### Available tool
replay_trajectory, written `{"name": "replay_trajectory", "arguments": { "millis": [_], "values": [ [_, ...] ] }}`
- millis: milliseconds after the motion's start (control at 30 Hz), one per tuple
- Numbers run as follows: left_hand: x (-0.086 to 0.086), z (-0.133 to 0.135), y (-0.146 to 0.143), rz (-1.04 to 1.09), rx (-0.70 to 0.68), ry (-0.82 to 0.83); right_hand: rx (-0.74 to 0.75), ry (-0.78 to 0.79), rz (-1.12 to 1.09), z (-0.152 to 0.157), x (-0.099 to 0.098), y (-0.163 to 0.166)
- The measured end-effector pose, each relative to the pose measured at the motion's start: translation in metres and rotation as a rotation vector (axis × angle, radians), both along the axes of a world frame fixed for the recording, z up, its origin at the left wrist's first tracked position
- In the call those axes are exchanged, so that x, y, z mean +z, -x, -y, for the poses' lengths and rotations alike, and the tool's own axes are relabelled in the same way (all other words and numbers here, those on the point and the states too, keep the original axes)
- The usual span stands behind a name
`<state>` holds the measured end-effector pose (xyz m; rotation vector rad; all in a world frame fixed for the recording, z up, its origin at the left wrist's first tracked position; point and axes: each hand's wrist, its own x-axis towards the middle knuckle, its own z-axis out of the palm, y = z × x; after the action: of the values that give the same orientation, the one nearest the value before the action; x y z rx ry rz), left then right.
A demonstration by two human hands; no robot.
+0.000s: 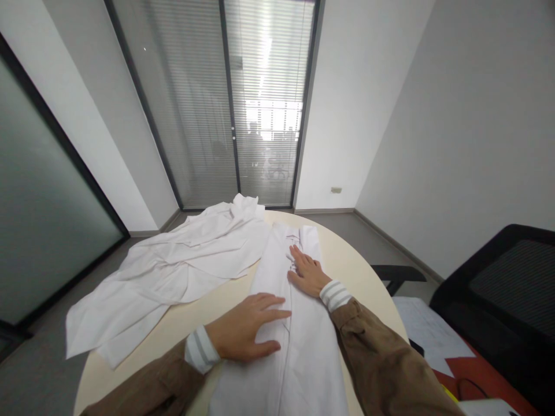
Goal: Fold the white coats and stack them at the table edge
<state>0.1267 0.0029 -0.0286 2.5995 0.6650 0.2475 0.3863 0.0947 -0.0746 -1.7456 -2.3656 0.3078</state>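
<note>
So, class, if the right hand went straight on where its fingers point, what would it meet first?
Past the folded garment beneath it, the right hand would probably meet the spread white garment; depth is unclear.

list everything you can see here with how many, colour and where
Folded garment: 1, white, lengthwise on table, beneath the hands
Spread garment: 1, white, left, overhanging table edge
Round table: 1, cream, centre
Chair: 1, black, right
Papers: count unclear, white, beside chair
Red surface: 1, red, bottom right
Yellow item: 1, yellow, bottom right, mostly hidden
Blinds: 2 panels, grey, behind table
Frosted panel: 1, grey-green, far left
Wall plate: 1, pale, low beyond table
Walls: several, white-grey
Floor: 1, grey
Sleeves: 2, brown, striped cuffs
Left hand: 1, bare
Right hand: 1, bare, farther forward
</note>
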Motion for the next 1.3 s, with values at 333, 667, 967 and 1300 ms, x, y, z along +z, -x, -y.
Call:
{"name": "replay_trajectory", "arguments": {
  "millis": [333, 667, 967, 1300],
  "values": [
    [-0.035, 0.009, -0.009, -0.107, -0.086, -0.213, 0.006, -0.016, 0.052, -0.017, -0.018, -0.004],
    [-0.027, 0.038, -0.019, -0.073, -0.392, -0.290, -0.028, -0.027, 0.039, -0.021, -0.018, -0.004],
    [-0.026, 0.047, -0.018, -0.046, -0.370, -0.388, -0.118, -0.098, -0.003, -0.023, -0.020, -0.001],
    [-0.016, 0.012, -0.044, 0.012, -0.411, -0.286, -0.001, 0.040, 0.072, -0.056, 0.002, -0.017]
  ]
}}
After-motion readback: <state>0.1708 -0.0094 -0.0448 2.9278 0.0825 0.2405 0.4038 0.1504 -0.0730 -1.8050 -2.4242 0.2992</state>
